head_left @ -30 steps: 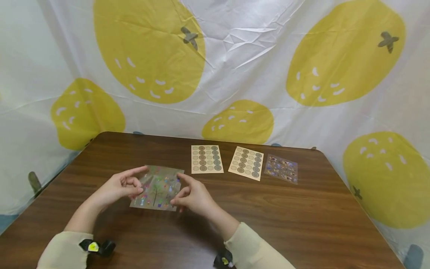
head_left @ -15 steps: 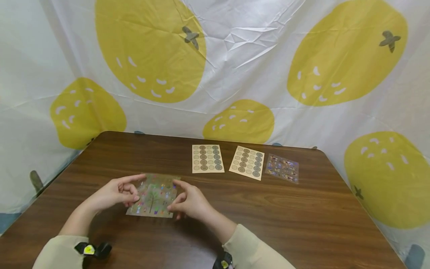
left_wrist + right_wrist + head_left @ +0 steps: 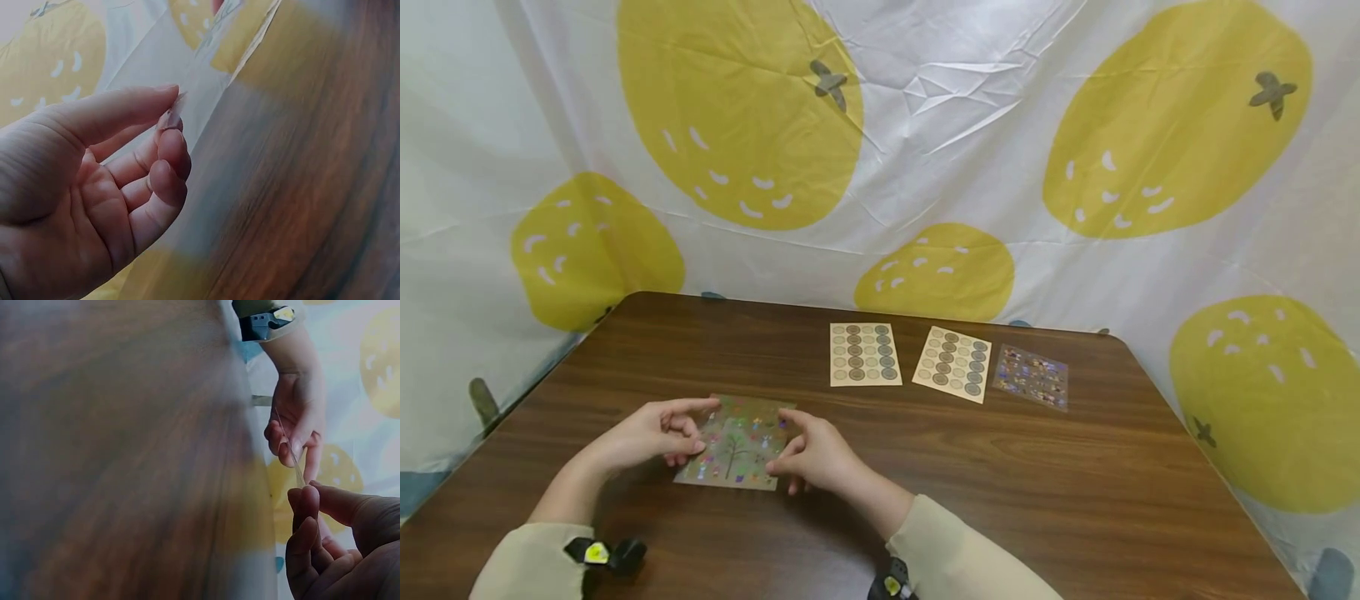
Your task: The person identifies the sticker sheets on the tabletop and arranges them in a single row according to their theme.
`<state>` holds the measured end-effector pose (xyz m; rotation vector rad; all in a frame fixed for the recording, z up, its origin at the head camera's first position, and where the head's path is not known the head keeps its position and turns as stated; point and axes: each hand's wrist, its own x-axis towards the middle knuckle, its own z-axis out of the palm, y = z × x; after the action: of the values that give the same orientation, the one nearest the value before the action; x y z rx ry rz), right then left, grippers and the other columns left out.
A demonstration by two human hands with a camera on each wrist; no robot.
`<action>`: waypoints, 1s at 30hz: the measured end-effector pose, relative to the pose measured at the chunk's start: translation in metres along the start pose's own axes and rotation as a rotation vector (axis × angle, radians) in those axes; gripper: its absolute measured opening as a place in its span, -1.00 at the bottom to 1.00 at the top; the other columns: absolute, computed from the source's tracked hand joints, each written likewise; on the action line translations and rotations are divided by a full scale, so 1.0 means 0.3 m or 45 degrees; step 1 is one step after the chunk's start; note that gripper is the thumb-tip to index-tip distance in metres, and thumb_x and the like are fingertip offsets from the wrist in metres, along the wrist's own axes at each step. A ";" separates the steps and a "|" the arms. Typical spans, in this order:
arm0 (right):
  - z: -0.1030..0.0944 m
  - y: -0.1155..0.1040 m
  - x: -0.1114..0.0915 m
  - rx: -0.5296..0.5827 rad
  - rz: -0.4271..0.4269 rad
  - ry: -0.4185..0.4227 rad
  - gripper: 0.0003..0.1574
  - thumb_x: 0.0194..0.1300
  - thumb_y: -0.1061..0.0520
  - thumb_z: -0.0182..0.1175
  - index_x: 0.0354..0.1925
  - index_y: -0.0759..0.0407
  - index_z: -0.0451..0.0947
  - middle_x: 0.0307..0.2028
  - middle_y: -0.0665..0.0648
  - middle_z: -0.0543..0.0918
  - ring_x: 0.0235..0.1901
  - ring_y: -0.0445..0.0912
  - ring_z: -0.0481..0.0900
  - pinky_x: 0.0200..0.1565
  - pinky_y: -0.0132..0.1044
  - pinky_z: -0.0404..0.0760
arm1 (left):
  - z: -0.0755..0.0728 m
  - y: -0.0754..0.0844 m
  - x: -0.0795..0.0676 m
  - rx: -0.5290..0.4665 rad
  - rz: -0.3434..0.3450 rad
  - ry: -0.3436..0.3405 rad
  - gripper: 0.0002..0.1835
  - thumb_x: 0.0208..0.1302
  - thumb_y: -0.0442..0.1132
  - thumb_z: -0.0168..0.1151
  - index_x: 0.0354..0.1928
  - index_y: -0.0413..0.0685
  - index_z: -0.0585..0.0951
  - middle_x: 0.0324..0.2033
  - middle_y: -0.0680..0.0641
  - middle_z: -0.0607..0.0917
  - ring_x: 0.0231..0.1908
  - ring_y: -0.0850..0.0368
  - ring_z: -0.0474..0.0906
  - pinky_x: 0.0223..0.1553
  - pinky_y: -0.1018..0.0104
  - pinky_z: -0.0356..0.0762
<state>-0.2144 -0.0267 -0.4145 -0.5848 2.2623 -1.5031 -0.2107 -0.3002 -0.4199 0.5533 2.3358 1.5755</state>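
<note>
Between my two hands is a clear sticker sheet (image 3: 735, 457) printed with a tree and small colourful figures, just over the table's left half. My left hand (image 3: 643, 437) pinches its left edge with thumb and curled fingers, the index finger stretched along the far corner. At the right edge, my right hand (image 3: 820, 452) pinches it between thumb and fingers. The left wrist view shows my left thumb and fingertips (image 3: 170, 100) closed on a sheet corner. Seen nearly edge-on in the right wrist view, the sheet (image 3: 289, 447) spans both hands.
Toward the back of the brown wooden table (image 3: 1000, 500) lie two cream sheets of round stickers, one left (image 3: 865, 354) and one right (image 3: 951, 364). Beside them rests another clear sticker sheet (image 3: 1031, 377). A white curtain (image 3: 947, 183) with yellow fruit hangs behind.
Both hands have brought the sticker sheet lower, nearer to me and slightly left. Their pinching hold is the same, and the other sheets stay where they were.
</note>
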 end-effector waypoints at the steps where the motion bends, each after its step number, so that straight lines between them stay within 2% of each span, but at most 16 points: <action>1: 0.002 -0.001 0.002 0.004 0.005 -0.001 -0.01 -0.07 0.26 0.37 0.30 0.14 0.14 -0.65 0.01 0.60 -0.83 -0.11 0.46 -0.80 -0.31 0.41 | -0.002 -0.003 0.000 0.007 -0.003 -0.003 -0.30 0.11 -0.28 0.25 0.27 -0.30 0.20 -0.53 -0.18 0.59 -0.56 0.07 0.51 -0.55 0.18 0.53; 9: 0.025 0.010 0.019 0.035 0.042 -0.023 -0.05 -0.07 0.30 0.36 0.28 0.17 0.17 -0.67 0.04 0.60 -0.86 -0.13 0.42 -0.84 -0.35 0.36 | -0.015 -0.030 -0.001 0.047 -0.038 -0.010 -0.31 0.10 -0.26 0.27 0.24 -0.33 0.24 -0.56 -0.14 0.58 -0.64 0.14 0.47 -0.60 0.18 0.52; 19: 0.050 0.017 0.033 0.049 0.055 -0.032 -0.09 -0.05 0.32 0.35 0.26 0.18 0.20 -0.70 0.07 0.58 -0.88 -0.16 0.41 -0.85 -0.38 0.31 | -0.016 -0.029 -0.010 0.107 -0.067 -0.028 -0.36 0.10 -0.27 0.26 0.20 -0.39 0.28 -0.59 -0.12 0.58 -0.68 0.17 0.43 -0.68 0.30 0.44; 30: 0.058 0.025 0.050 -0.031 0.086 -0.019 -0.12 -0.07 0.31 0.36 0.23 0.18 0.25 -0.75 0.09 0.55 -0.90 -0.17 0.38 -0.86 -0.38 0.31 | -0.019 -0.038 -0.009 0.201 -0.099 0.024 -0.37 0.07 -0.23 0.28 0.16 -0.39 0.34 -0.61 -0.10 0.55 -0.72 0.21 0.37 -0.73 0.34 0.38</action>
<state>-0.2194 -0.0455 -0.4289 -0.5192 2.2690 -1.4365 -0.2126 -0.3099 -0.4282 0.4771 2.4787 1.3770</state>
